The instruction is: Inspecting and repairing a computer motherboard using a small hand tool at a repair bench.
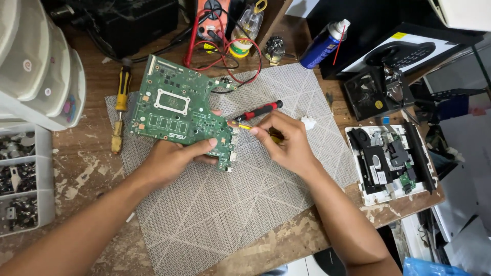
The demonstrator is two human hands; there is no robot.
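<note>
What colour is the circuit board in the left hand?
Green circuit board, held by the left hand; head view.

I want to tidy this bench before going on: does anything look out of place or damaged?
The blue spray can lies tipped on its side at the back of the bench. The opened device at the right overhangs the table edge. The wooden top is scuffed and paint-flecked. The green circuit board shows no visible damage.
</note>
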